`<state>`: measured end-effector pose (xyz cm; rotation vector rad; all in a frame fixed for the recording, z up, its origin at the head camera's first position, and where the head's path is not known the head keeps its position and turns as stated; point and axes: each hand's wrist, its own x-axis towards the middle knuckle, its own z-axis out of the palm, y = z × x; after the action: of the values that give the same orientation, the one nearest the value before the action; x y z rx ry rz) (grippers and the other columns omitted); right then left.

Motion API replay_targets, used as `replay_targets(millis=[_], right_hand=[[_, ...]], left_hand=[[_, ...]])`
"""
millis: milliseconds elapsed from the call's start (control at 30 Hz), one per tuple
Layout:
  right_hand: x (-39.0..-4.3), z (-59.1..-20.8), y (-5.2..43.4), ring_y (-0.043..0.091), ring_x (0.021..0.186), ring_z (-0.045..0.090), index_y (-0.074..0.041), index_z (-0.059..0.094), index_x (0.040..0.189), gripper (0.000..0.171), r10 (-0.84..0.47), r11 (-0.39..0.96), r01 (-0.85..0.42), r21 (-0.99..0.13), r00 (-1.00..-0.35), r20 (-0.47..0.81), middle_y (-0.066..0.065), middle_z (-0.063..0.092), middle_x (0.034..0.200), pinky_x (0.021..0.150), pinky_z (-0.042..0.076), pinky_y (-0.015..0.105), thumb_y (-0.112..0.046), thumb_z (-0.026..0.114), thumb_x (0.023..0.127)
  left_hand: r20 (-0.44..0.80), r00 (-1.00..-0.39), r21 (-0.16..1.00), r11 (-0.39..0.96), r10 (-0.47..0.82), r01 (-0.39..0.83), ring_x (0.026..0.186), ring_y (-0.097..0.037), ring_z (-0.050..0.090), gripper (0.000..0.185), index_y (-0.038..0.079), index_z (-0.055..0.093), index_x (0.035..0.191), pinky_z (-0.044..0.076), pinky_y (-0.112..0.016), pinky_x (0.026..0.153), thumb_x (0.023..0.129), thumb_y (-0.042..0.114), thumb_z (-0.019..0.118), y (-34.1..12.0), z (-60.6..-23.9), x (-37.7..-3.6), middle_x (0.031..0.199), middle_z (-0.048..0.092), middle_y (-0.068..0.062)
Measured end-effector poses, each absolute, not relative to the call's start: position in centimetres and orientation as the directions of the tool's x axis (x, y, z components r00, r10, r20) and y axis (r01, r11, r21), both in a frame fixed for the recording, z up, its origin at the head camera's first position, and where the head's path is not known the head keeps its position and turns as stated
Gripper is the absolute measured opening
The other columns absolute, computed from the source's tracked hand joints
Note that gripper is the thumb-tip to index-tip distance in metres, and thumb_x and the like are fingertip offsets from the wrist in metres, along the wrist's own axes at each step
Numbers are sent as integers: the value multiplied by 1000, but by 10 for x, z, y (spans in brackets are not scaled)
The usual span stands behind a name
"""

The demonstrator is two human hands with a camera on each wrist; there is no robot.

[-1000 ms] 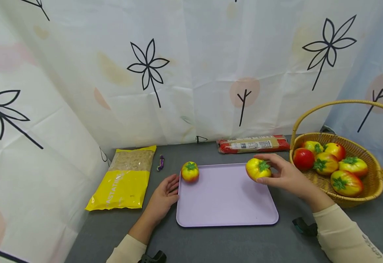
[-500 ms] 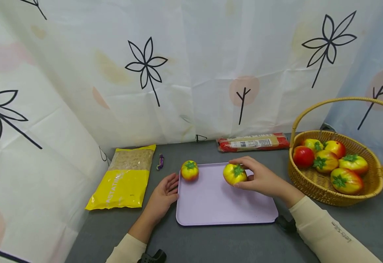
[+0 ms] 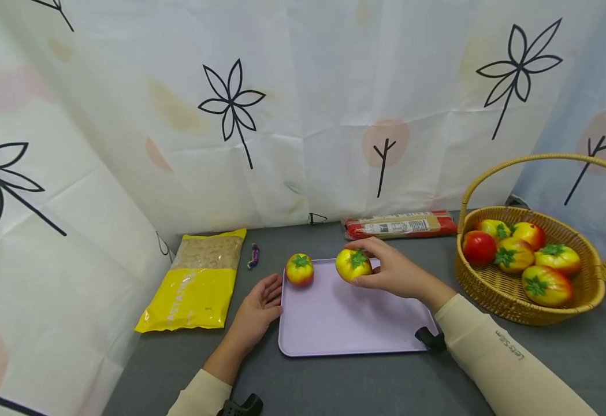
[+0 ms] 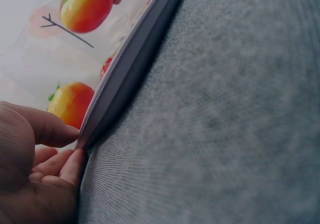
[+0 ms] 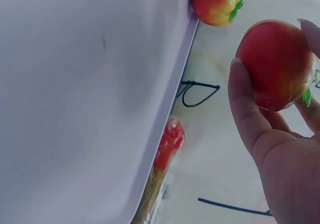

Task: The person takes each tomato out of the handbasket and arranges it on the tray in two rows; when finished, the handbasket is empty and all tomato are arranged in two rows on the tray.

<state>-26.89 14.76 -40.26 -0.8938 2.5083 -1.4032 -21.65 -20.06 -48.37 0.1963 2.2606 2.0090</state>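
Your right fingertips [image 3: 361,245] were curled over the top of a yellow-red tomato [image 3: 353,264], with the thumb under its near side, so your right hand [image 3: 392,273] held it in a round pinch just above the far edge of the lilac tray [image 3: 354,323]. From the right wrist view the fruit sat between thumb and fingers, its green calyx turned away from the palm. Its even gloss and uniform shape suggested a light, stiff imitation fruit with a smooth, somewhat slippery skin, so a grip across its widest part, as you had it, looked the safest hold; the calyx looked too thin to lift by.

Your left hand [image 3: 261,307] lay on the grey counter [image 3: 334,387] with relaxed fingers, their tips touching the tray's left edge near its far-left corner, holding nothing. A second tomato [image 3: 300,270] rested on that far-left corner, near the held one but apart from it.

Further out, a wicker basket [image 3: 568,300] with more tomatoes stood at the counter's right side, a yellow bag [image 3: 199,286] lay at the left, and a red-ended packet [image 3: 401,225] lay along the back edge.
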Motion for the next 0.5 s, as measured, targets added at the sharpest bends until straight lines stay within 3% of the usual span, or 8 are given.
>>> replay_targets(millis=[200, 500], right_hand=[[-280, -407, 133, 39, 130, 57, -7, 59, 152, 66, -548, 414, -412, -812, -825, 140, 16, 51, 154, 97, 61, 44, -20, 88, 93], [-293, -410, 115, 40, 130, 55, -4, 59, 151, 68, -540, 455, -395, -798, -835, 106, 15, 57, 147, 110, 50, 59, -22, 88, 93]], left_hand=[[8, -986, 994, 109, 165, 27, 151, -38, 45, 74, -5, 34, 165, 42, -46, 118, 98, -12, 63, -201, -484, -216, 166, 44, -23], [17, -986, 995, 91, 168, 33, 151, -40, 45, 74, -7, 34, 165, 40, -50, 120, 97, -14, 62, -200, -483, -217, 165, 44, -26]])
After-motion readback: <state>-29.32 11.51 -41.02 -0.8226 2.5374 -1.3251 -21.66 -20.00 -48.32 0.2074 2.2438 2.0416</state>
